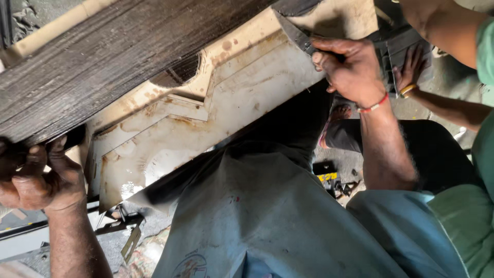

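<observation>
Hands steady a rusty cream metal panel (pixel 216 110) on edge across the lap: left hand (pixel 36 177) clenched at eight o'clock, right hand (pixel 350 69) closed on the two o'clock corner.

Below me the floor (pixel 355 164) is grey concrete, dusty, w/ small dark bits and a black-and-yellow box (pixel 325 172) lying on it. Lower left: pale flat boards (pixel 20 242), a metal bracket (pixel 131 242), patterned cloth (pixel 146 255). Daylight is bright at top right, shade underneath.
</observation>
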Motion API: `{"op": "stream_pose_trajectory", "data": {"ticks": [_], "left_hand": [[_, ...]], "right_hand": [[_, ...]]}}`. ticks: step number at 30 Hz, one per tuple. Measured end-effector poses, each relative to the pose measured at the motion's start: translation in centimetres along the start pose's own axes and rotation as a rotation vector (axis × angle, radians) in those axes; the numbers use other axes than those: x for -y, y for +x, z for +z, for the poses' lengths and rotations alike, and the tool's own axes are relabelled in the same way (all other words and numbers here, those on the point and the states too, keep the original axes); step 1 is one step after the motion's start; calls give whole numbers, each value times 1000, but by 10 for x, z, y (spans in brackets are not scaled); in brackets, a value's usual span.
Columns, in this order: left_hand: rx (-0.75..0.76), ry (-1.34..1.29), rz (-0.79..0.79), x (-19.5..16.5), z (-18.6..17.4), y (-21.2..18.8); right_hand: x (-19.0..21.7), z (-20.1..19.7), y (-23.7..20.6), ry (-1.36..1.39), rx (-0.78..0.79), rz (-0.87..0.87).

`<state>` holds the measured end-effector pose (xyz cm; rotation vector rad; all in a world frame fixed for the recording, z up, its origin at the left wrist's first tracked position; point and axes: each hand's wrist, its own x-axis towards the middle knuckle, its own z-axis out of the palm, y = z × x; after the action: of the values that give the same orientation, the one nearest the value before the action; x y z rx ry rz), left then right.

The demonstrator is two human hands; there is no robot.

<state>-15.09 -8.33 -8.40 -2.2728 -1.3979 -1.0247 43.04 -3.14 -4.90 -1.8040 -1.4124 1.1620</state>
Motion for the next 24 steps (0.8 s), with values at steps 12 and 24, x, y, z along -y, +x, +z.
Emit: {"op": "stream_pose_trajectory", "data": {"ticks": [12,24], "left_hand": [[9,44,-55,9,-2,-13],[-10,65,-1,5,-3,2]], "right_hand": [[6,22,19,47,-12,-49],[35,10,40,-100,87,63]]}}
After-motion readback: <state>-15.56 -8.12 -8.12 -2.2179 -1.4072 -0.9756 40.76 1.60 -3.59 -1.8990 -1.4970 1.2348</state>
